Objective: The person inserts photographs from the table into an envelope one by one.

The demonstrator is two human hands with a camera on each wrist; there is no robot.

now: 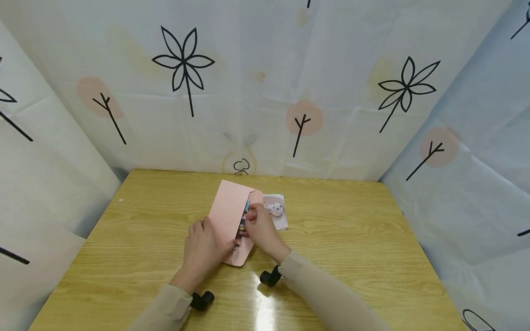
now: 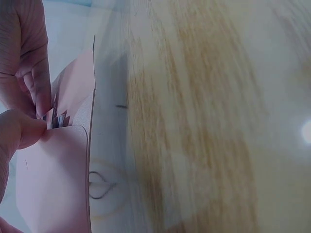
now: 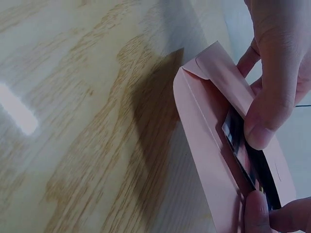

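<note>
A pale pink envelope (image 1: pixel 230 202) is tilted on its long side, its opening towards the right. Several colours show on a glossy printed card (image 3: pixel 234 138) partly inside the opening. My left hand (image 1: pixel 204 246) grips the envelope's lower left part, its thumb beside the opening edge. My right hand (image 1: pixel 264 230) is at the opening, its fingers pinching the card; those fingertips (image 3: pixel 256 213) show low in the right wrist view. The card's lower part is hidden inside the envelope. In the left wrist view both hands meet at the opening.
A small picture card (image 1: pixel 282 221) with a white spotted animal lies on the wooden table (image 1: pixel 352 243), just right of the envelope. White patterned cloth (image 1: pixel 248 115) hangs behind the table and at both sides. Black wrist devices (image 1: pixel 271 276) sit below the sleeves.
</note>
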